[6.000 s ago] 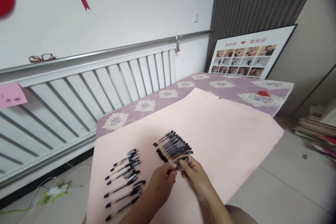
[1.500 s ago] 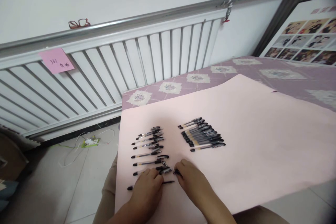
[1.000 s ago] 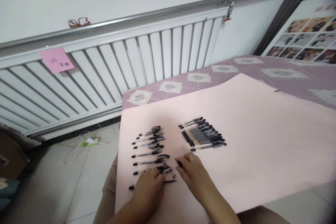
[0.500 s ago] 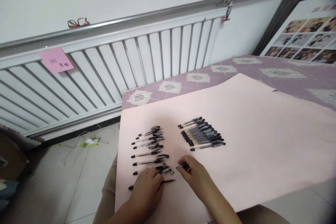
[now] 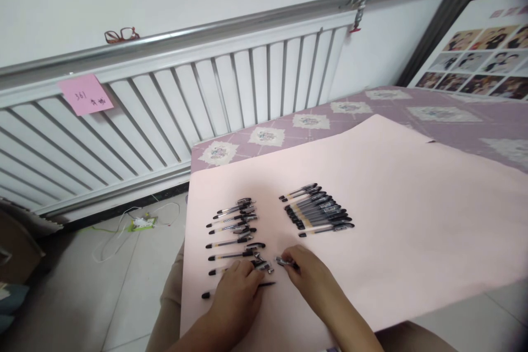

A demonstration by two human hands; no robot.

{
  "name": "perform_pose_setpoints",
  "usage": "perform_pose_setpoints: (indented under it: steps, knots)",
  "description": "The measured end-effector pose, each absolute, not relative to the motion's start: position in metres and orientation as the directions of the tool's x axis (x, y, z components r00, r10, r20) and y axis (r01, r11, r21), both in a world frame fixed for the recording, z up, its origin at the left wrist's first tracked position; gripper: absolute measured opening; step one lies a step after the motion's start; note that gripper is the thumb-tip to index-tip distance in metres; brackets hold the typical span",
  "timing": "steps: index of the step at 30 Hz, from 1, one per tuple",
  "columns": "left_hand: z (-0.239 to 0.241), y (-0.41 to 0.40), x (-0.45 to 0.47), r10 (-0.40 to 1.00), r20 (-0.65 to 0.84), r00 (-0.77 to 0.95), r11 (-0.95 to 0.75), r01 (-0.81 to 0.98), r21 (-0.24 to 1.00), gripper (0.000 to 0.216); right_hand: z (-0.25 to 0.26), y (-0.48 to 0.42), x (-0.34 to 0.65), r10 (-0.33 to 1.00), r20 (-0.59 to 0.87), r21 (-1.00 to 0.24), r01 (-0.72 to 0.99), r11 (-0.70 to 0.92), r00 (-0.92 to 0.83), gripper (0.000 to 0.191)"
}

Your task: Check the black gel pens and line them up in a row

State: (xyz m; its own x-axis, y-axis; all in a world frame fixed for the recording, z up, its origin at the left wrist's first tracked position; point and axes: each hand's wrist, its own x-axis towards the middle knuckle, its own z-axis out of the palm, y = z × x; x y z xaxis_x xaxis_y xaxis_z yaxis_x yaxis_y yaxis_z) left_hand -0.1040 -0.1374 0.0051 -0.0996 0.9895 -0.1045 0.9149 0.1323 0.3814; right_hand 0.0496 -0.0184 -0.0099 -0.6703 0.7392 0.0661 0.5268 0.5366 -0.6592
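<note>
Pens [image 5: 233, 229] in rows on a pink-papered surface [image 5: 404, 220], white radiator [image 5: 173, 115] behind.
Right hand [image 5: 308, 280]: grip pinched on a small pen part [image 5: 282, 260]. Left hand [image 5: 238, 298] covers a thin pen [image 5: 266, 285], grip unclear.

Bare pale pink paper sheet [image 5: 412, 231] lies open between the loose row of black plastic pens [image 5: 233, 228] and the packed black pen cluster [image 5: 317, 212].

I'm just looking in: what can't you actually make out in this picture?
- Head view, pen under the left hand: that hand covers its middle.
- Head view, small dark piece in the right hand: too small to name, and fingers hide one end.
- Head view, photo board: cut off by the right edge.
- Head view, pink note: writing too small to read.
</note>
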Motion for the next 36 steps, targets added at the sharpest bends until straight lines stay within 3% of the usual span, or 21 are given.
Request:
perform_pose_setpoints:
  steps: [10,23,36]
  knots:
    - [0.006,-0.127,-0.099,0.991,-0.109,-0.084,0.115,0.940,0.323,0.022,-0.013,-0.016,0.057,0.707,0.013,-0.596,0.562,0.574,-0.707,0.014]
    - [0.001,-0.123,-0.094,0.990,-0.123,-0.062,0.096,0.952,0.290,0.014,-0.011,-0.021,0.057,0.646,0.020,-0.638,0.488,0.595,-0.763,0.020]
    - [0.002,-0.145,-0.113,0.989,-0.081,-0.123,0.145,0.918,0.370,0.018,-0.014,-0.025,0.049,0.629,0.027,-0.670,0.453,0.588,-0.777,0.022]
